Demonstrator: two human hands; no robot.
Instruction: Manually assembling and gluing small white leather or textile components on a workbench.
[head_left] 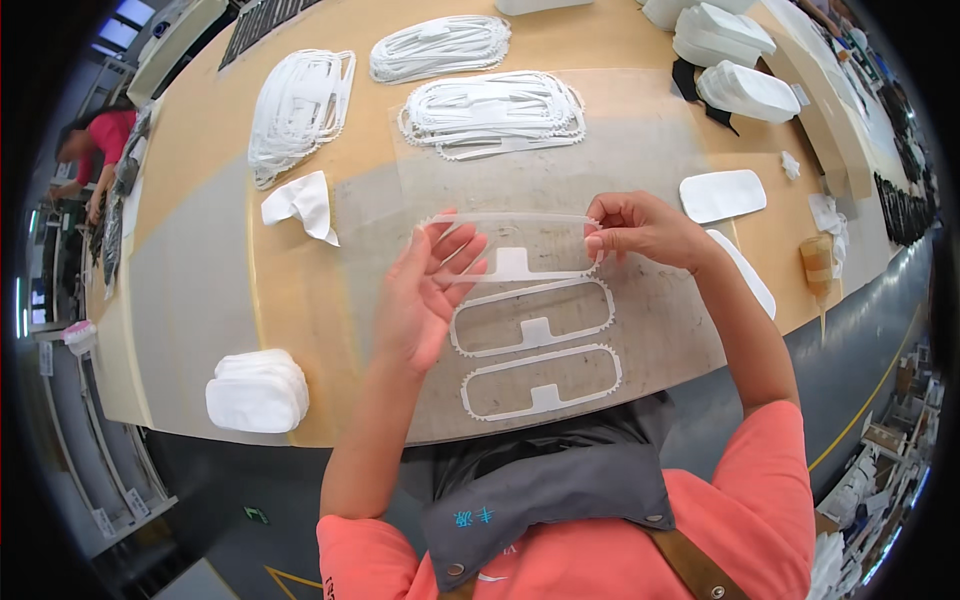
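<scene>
The left hand (pixel 425 295) is open with fingers spread, its fingertips supporting the left end of a white oval frame piece (pixel 515 262) from beneath. The right hand (pixel 635 228) pinches the right end of the same frame piece between thumb and fingers. The frame piece is a thin, flat outline with a toothed outer edge and a small tab at the middle of its lower side. It is held level between both hands, raised over a clear plastic sheet (pixel 640 150) that covers the middle of the table (pixel 200 280).

Directly below the held piece, 2 matching frame pieces lie flat on the sheet, one nearer the hands (pixel 530 318) and one at the table's near edge (pixel 541 382). They are parallel and close together, not overlapping.

Beyond the hands, a loose stack of frame pieces (pixel 495 112) rests on the far part of the sheet. 2 further stacks lie on bare table: one at the far left (pixel 300 110) and one behind the central stack (pixel 440 45).

A crumpled white cloth (pixel 302 205) lies left of the hands. A stack of white padded pieces (pixel 258 392) sits at the near left edge of the table. A single white pad (pixel 722 195) lies right of the right hand, and more white stacks (pixel 740 85) stand at the far right.

Another person in a red top (pixel 100 140) is at the far left, well apart.
</scene>
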